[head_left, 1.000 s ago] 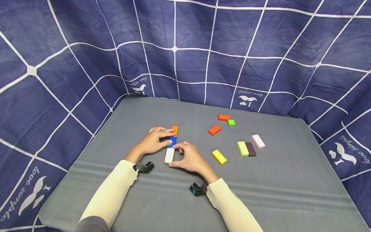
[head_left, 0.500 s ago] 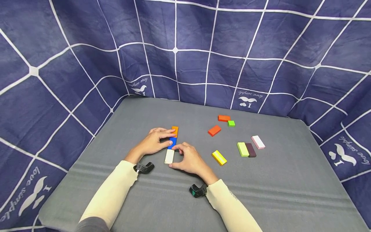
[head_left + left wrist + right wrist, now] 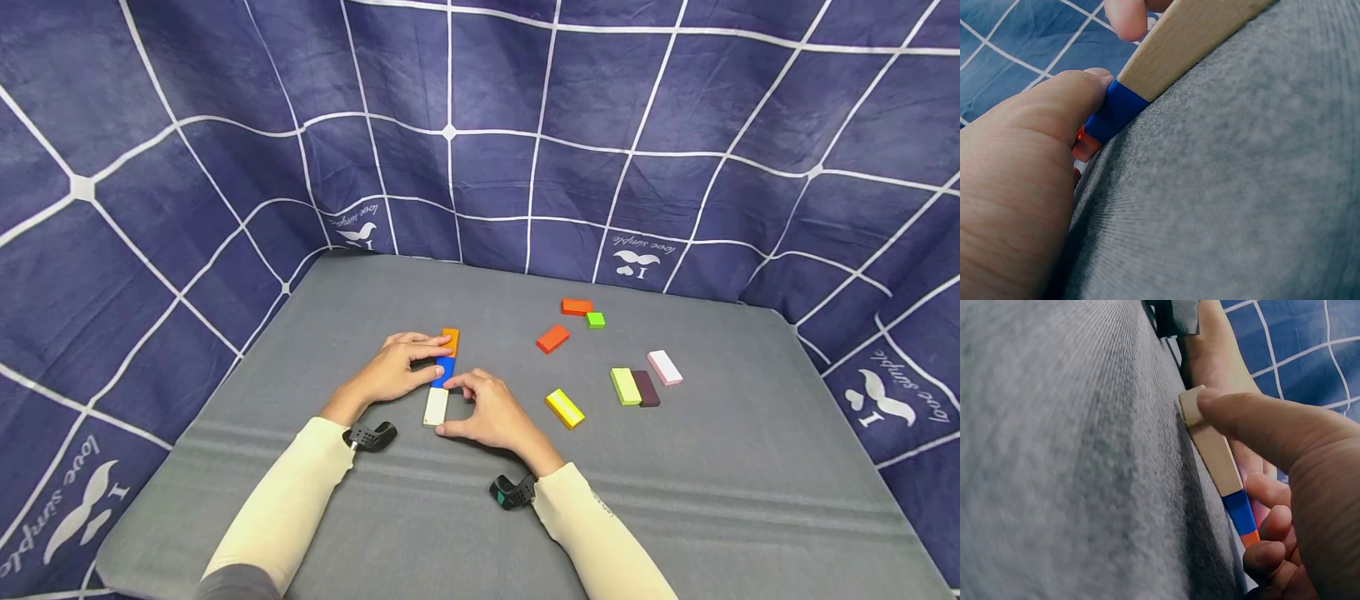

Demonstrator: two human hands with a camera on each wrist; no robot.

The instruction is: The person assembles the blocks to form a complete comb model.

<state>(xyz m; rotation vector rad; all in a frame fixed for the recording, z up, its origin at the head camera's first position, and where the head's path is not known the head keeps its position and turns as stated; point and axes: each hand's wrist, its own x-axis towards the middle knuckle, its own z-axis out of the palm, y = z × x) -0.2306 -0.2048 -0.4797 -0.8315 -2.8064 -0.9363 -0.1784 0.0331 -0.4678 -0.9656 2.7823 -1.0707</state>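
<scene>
Three wooden blocks lie end to end: an orange block [image 3: 450,340], a blue block [image 3: 442,372] and a cream-white block [image 3: 436,407] with bare-wood sides. My left hand [image 3: 397,367] rests its fairly straight fingers over the orange block. Its thumb touches the blue block [image 3: 1116,112], as the left wrist view confirms. With my right hand [image 3: 491,410] I pinch the cream-white block [image 3: 1219,453], thumb at its near end and index finger near its joint with the blue one. Fingers partly cover the orange block's top.
Right of my hands lie a yellow block [image 3: 564,408], a lime block [image 3: 626,386] against a dark brown block [image 3: 645,388], and a pink-white block [image 3: 664,367]. Farther back are two red-orange blocks [image 3: 552,339] and a small green block [image 3: 595,320]. A blue checked curtain [image 3: 495,167] borders the grey table [image 3: 675,500].
Both hands and the three-block row keep their places. The whole scene shifts only slightly as the head camera moves.
</scene>
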